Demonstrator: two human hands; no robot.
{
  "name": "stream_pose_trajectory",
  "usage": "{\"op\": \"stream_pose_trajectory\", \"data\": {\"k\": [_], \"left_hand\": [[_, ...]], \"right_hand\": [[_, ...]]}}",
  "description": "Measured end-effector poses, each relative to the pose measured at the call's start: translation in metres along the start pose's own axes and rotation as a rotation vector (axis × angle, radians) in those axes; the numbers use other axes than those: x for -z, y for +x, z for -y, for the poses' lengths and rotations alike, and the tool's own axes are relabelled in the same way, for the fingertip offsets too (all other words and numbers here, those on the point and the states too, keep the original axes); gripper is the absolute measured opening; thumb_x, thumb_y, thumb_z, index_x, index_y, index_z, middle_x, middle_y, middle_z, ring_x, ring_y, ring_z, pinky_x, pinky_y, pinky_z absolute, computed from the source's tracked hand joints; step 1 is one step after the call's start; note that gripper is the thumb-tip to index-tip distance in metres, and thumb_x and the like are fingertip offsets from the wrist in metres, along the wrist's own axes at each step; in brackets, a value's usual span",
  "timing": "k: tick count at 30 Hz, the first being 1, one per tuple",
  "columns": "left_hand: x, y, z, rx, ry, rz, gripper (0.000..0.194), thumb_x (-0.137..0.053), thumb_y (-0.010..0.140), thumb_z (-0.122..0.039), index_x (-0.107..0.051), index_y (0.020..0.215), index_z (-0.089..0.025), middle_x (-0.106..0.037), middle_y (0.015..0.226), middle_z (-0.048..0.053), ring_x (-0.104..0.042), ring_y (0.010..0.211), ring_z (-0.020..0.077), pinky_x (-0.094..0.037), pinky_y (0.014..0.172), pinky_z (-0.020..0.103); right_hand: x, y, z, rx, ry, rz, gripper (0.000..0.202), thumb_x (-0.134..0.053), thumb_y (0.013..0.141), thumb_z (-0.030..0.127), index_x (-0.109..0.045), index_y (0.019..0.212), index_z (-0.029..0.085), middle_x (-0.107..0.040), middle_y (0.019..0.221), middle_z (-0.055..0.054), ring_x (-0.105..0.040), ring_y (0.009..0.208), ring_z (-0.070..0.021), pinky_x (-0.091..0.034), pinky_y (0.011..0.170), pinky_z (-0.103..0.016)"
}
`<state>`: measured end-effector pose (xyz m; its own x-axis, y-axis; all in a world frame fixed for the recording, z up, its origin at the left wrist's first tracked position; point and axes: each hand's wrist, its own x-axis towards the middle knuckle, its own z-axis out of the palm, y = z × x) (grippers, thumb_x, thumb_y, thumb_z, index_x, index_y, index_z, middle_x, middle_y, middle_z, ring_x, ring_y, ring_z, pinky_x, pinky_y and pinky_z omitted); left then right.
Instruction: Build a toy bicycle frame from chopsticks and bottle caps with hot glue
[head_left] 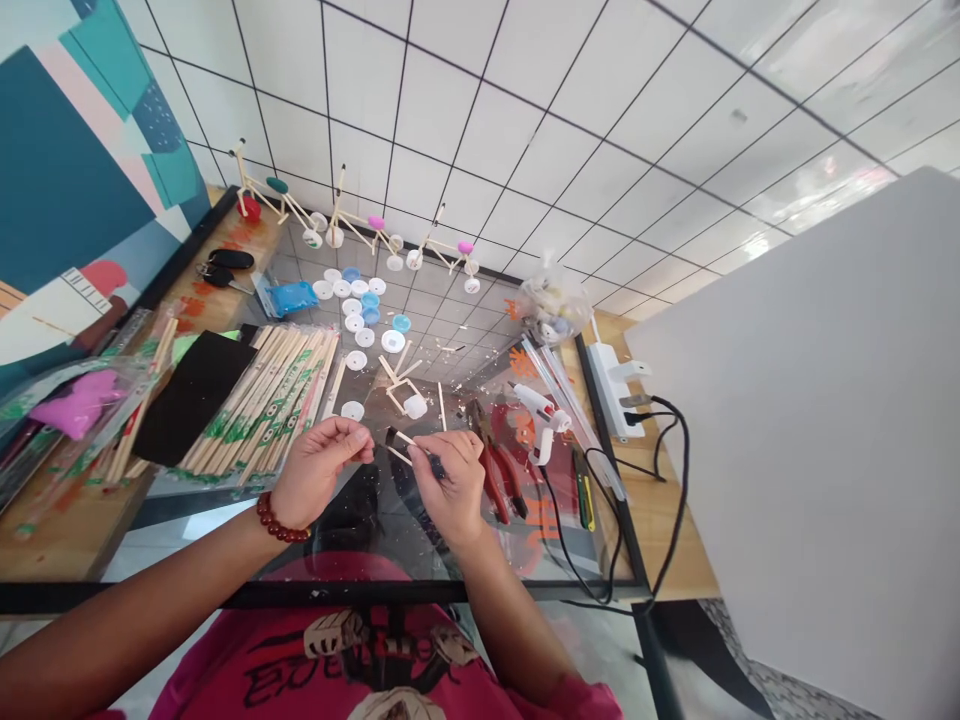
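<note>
Black-tipped stick [404, 438] in right hand's [454, 485] fingers; left hand's [322, 465] narrow, contents unclear. Likely tip-work; wants steadiness. Stick frame [406, 380], right hand's eleven o'clock.

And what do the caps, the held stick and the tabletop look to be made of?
Caps: probably plastic, smooth, solid white or blue, with raised rims. Held stick: likely wood or bamboo, dull and pale; grain too small to see. Tabletop: apparently glass, glossy, mirroring the wall tiles.

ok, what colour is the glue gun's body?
White. The glue gun shows best in the head view, to the right of the right hand.
</note>
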<state>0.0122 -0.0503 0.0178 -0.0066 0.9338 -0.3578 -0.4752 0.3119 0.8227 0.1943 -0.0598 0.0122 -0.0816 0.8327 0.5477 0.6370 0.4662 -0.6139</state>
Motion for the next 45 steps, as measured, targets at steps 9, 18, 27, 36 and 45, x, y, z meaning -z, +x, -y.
{"op": "stream_pose_trajectory", "data": {"k": [9,18,27,36,45], "left_hand": [[-0.005,-0.006,0.003,0.153,0.014,0.083,0.046,-0.087,0.063,-0.05,-0.08,0.093,-0.016,-0.077,0.083,0.009,-0.07,0.071,0.0185,-0.061,0.065,0.031],[0.002,-0.005,0.011,0.062,0.144,0.056,0.028,-0.086,0.067,-0.039,-0.079,0.083,-0.017,-0.075,0.072,0.005,-0.066,0.059,0.0135,-0.057,0.059,0.026],[0.0,-0.006,0.004,-0.134,0.381,0.094,0.011,-0.08,0.07,-0.028,-0.076,0.073,-0.018,-0.069,0.062,0.001,-0.062,0.056,0.0127,-0.053,0.055,0.023],[-0.004,-0.008,0.001,-0.193,0.36,0.107,0.009,-0.079,0.071,-0.027,-0.076,0.068,-0.02,-0.069,0.063,0.003,-0.062,0.058,0.0151,-0.052,0.057,0.026],[-0.002,-0.004,0.005,0.007,0.218,0.061,0.031,-0.089,0.06,-0.03,-0.079,0.088,-0.018,-0.072,0.071,0.002,-0.064,0.059,0.0142,-0.056,0.058,0.027]], "right_hand": [[0.0,-0.001,0.001,0.075,-0.055,0.01,0.004,-0.066,0.093,0.021,-0.069,0.094,0.024,-0.073,0.082,0.0,-0.065,0.077,-0.015,-0.036,0.083,-0.037],[-0.001,-0.002,-0.002,0.138,-0.109,0.05,0.006,-0.068,0.092,0.02,-0.071,0.092,0.025,-0.072,0.08,0.002,-0.064,0.076,-0.0135,-0.034,0.084,-0.037],[0.002,-0.002,-0.002,0.221,-0.125,0.031,0.01,-0.068,0.091,0.016,-0.07,0.096,0.025,-0.073,0.083,0.001,-0.065,0.081,-0.0148,-0.034,0.083,-0.037],[0.004,-0.001,-0.002,0.168,-0.124,0.06,0.013,-0.064,0.092,0.016,-0.071,0.093,0.027,-0.074,0.084,0.002,-0.066,0.083,-0.0158,-0.034,0.084,-0.039],[0.003,-0.001,0.001,0.095,-0.096,0.109,0.005,-0.065,0.093,0.021,-0.069,0.092,0.024,-0.073,0.08,0.001,-0.065,0.076,-0.0152,-0.034,0.084,-0.039]]}}
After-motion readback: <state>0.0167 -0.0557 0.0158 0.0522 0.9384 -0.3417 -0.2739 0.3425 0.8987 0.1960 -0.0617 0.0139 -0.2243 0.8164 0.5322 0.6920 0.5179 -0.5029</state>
